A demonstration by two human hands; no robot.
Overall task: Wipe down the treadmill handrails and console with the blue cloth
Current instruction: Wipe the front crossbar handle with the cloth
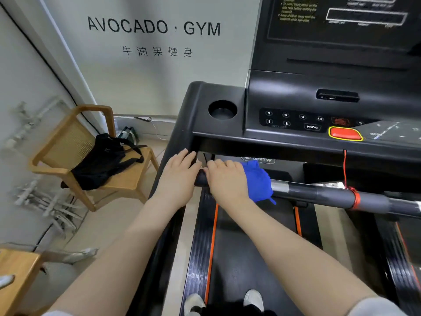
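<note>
— How far along is she with the treadmill console (296, 103)?

— Barely started, I'd judge. Nothing touches the console; the wiping is below it, at the left end of the front handrail (330, 196).

— And the hands?

— The right hand (227, 181) is curled over that bar, pressing the blue cloth (258, 181) onto it. The left hand (180, 176), beside it under the console's left corner, lies with fingers fairly straight on the frame, gripping nothing.

— What's left?

— Probably the rest of the bar, the side rails, the console.
</note>
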